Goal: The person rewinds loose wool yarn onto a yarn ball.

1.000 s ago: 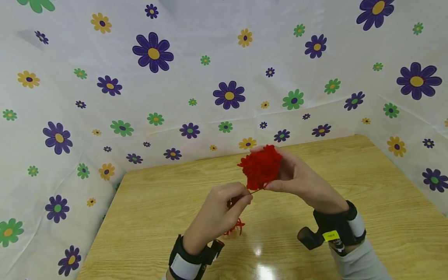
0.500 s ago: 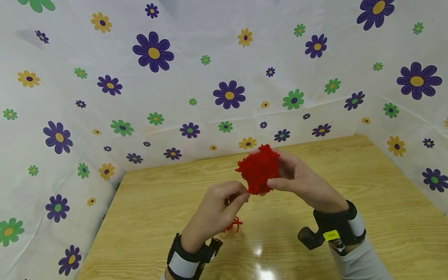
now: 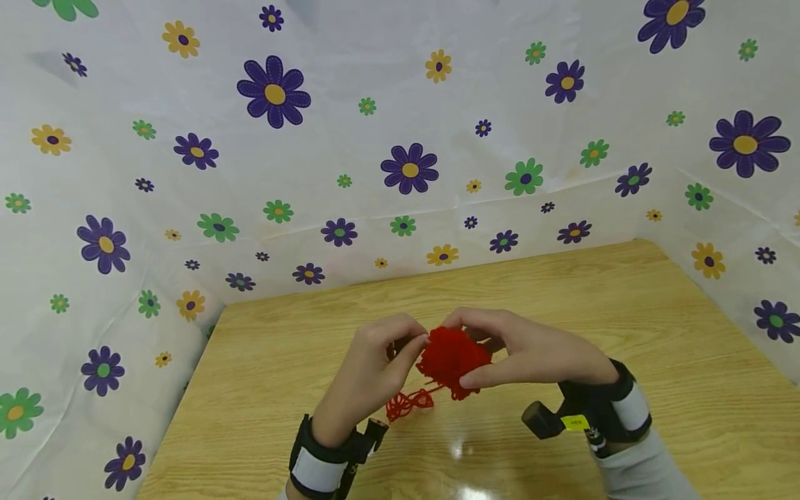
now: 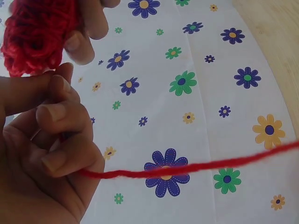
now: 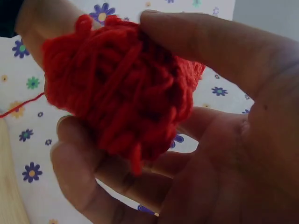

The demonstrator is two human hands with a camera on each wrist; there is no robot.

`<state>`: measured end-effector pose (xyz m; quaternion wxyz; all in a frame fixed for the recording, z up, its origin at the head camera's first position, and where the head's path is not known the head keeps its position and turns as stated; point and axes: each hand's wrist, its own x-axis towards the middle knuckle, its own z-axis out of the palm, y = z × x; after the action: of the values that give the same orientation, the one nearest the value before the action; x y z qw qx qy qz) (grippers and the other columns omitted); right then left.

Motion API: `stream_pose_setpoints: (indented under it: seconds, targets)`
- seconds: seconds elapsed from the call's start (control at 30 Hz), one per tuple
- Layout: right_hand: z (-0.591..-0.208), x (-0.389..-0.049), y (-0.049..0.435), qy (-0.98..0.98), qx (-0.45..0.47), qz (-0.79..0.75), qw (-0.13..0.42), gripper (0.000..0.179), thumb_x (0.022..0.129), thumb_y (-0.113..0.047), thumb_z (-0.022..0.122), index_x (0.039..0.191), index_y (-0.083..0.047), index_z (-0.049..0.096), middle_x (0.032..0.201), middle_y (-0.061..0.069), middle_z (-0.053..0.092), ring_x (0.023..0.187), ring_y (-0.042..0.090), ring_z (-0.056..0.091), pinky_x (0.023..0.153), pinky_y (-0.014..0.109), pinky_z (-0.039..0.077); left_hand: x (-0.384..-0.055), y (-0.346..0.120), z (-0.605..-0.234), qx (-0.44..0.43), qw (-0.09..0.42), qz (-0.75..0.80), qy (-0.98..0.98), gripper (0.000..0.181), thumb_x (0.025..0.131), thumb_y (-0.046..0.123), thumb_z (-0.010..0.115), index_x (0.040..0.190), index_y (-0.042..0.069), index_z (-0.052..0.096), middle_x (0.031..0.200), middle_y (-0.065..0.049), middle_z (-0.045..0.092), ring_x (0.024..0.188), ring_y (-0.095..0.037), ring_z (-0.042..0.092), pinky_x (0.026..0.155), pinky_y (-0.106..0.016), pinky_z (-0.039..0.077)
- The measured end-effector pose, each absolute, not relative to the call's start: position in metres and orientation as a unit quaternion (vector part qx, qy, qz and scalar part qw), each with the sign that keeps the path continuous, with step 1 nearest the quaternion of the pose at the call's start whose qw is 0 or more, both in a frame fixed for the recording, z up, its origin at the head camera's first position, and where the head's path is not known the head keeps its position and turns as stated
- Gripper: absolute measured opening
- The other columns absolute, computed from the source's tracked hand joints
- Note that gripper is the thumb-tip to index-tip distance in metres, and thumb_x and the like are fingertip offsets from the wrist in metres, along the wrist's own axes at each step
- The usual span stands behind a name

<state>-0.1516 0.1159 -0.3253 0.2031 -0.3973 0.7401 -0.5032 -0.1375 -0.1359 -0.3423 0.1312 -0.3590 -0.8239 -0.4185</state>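
A fuzzy ball of red yarn (image 3: pixel 453 361) is held just above the table. My right hand (image 3: pixel 531 349) grips it, thumb on the near side and fingers behind; the right wrist view shows the fingers curled round the wound ball (image 5: pixel 114 84). At its left side is my left hand (image 3: pixel 373 368), thumb and index finger pinched together at the ball's edge. In the left wrist view a red yarn strand (image 4: pixel 219 164) runs out from between the left hand's curled fingers (image 4: pixel 65 154). Loose loops of red yarn (image 3: pixel 409 403) show beneath the left hand.
A wood-grain table (image 3: pixel 281 389) lies under both hands. White flower-print cloth (image 3: pixel 350 139) stands behind it and along both sides. Each wrist wears a black strap with a camera; the right wrist's camera (image 3: pixel 542 420) juts out over the table.
The ball has come down toward the table with my right hand, whose fingers now arch over its top. My left hand has shifted slightly left and up, uncovering more loose yarn.
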Motion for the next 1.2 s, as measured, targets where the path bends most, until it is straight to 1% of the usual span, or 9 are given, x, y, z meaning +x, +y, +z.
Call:
stream_pose_setpoints:
  seconds: [0.1,0.23,0.43,0.63,0.83,0.9,0.97,1.07,1.2]
  targets:
    - [-0.329,-0.153,0.114,0.762,-0.392,-0.484,0.178,0.043,0.093,-0.018,0.075,0.130,-0.017,0.053,0.122,0.003,0.067,0.104,0.022,0.068,0.086,0.036,0.059,-0.137,-0.136,-0.342,-0.360,0.136,-0.418,-0.823,0.010,0.096,0.001,0.069,0.092,0.010,0.071,0.074,0.001,0.060,0.061,-0.007,0.047,0.053,-0.021,0.043]
    - [-0.334,-0.155,0.110,0.794,-0.378,-0.455,0.140,0.043,0.089,-0.020,0.080,0.125,-0.018,0.056,0.116,0.001,0.068,0.096,0.021,0.065,0.077,0.034,0.060,-0.136,-0.136,-0.343,-0.361,0.145,-0.417,-0.821,0.009,0.096,0.002,0.070,0.091,0.010,0.070,0.073,0.002,0.059,0.060,-0.007,0.046,0.053,-0.021,0.043]
    - [-0.336,-0.158,0.106,0.838,-0.351,-0.412,0.071,0.041,0.087,-0.022,0.081,0.121,-0.015,0.059,0.109,0.000,0.069,0.086,0.018,0.063,0.071,0.030,0.058,-0.134,-0.132,-0.345,-0.368,0.161,-0.411,-0.818,0.009,0.096,0.003,0.070,0.091,0.010,0.069,0.072,0.005,0.053,0.060,-0.005,0.043,0.052,-0.019,0.039]
    - [-0.334,-0.159,0.102,0.853,-0.308,-0.421,0.025,0.044,0.088,-0.022,0.082,0.123,-0.012,0.058,0.109,0.003,0.069,0.085,0.016,0.064,0.071,0.027,0.057,-0.132,-0.125,-0.346,-0.381,0.160,-0.404,-0.816,0.008,0.095,0.001,0.071,0.092,0.009,0.068,0.073,0.004,0.052,0.061,-0.007,0.044,0.053,-0.019,0.040]
    - [-0.333,-0.158,0.099,0.842,-0.277,-0.463,-0.006,0.042,0.090,-0.020,0.080,0.123,-0.010,0.056,0.109,0.006,0.072,0.081,0.014,0.068,0.073,0.031,0.059,-0.132,-0.122,-0.347,-0.382,0.155,-0.409,-0.814,0.008,0.096,0.002,0.069,0.093,0.009,0.068,0.071,0.003,0.051,0.060,-0.004,0.042,0.052,-0.018,0.039]
    - [-0.333,-0.157,0.098,0.839,-0.261,-0.476,-0.028,0.043,0.091,-0.019,0.080,0.124,-0.009,0.055,0.111,0.008,0.072,0.082,0.015,0.070,0.073,0.033,0.060,-0.132,-0.121,-0.347,-0.384,0.153,-0.412,-0.812,0.007,0.097,0.002,0.069,0.094,0.009,0.069,0.071,0.003,0.052,0.060,-0.004,0.042,0.052,-0.018,0.039]
    - [-0.333,-0.158,0.098,0.827,-0.244,-0.505,-0.040,0.042,0.091,-0.018,0.079,0.124,-0.007,0.054,0.115,0.012,0.071,0.087,0.020,0.073,0.075,0.035,0.061,-0.132,-0.120,-0.347,-0.388,0.154,-0.414,-0.809,0.008,0.096,0.002,0.069,0.094,0.009,0.069,0.071,0.002,0.053,0.060,-0.003,0.042,0.052,-0.017,0.038]
    - [-0.332,-0.159,0.100,0.786,-0.226,-0.575,-0.025,0.042,0.093,-0.015,0.076,0.125,-0.005,0.052,0.124,0.017,0.066,0.098,0.030,0.074,0.078,0.037,0.062,-0.132,-0.118,-0.347,-0.393,0.151,-0.415,-0.806,0.008,0.096,0.002,0.069,0.092,0.009,0.069,0.073,0.002,0.055,0.060,-0.003,0.042,0.052,-0.017,0.038]
    - [-0.328,-0.157,0.105,0.722,-0.207,-0.659,0.035,0.050,0.097,-0.014,0.071,0.139,-0.008,0.045,0.137,0.016,0.058,0.113,0.033,0.068,0.088,0.038,0.060,-0.132,-0.116,-0.348,-0.396,0.147,-0.420,-0.803,0.010,0.095,0.000,0.070,0.090,0.009,0.069,0.073,0.001,0.057,0.061,-0.004,0.043,0.052,-0.017,0.038]
